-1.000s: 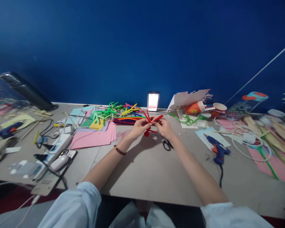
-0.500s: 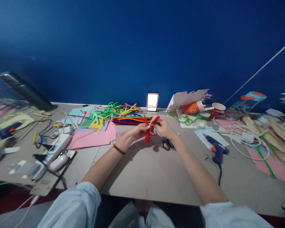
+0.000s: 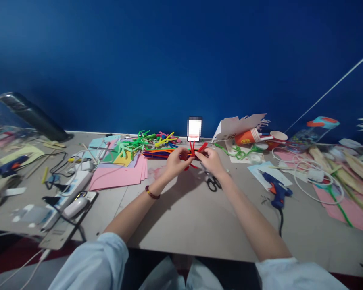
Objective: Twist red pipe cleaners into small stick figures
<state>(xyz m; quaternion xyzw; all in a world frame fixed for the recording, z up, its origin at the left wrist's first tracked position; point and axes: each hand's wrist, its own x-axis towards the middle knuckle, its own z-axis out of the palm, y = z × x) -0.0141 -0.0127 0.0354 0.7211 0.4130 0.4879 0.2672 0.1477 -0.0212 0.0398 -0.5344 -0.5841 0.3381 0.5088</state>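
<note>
Both hands meet above the middle of the table, holding a red figure of bent pipe cleaners (image 3: 192, 148). My left hand (image 3: 177, 162) pinches it from the left, thumb pointing right. On the other side, the fingers of my right hand (image 3: 211, 160) close on a red strand that sticks up to the right. Parts of the figure are hidden behind the fingers. Black-handled scissors (image 3: 212, 184) lie under my right wrist. A bundle of coloured pipe cleaners (image 3: 157, 153) lies behind my left hand.
A lit phone (image 3: 194, 129) leans on the blue wall. Pink paper (image 3: 117, 177), a power strip (image 3: 68, 197) and a computer mouse (image 3: 75, 207) lie to the left. On the right are a blue glue gun (image 3: 276, 191), orange paper cups (image 3: 247, 137) and coiled white cable (image 3: 296, 171).
My left hand has turned and shifted its grip on the red pipe cleaners. The figure has tilted, its strands now pointing up, and its round red end has gone mostly out of sight.
</note>
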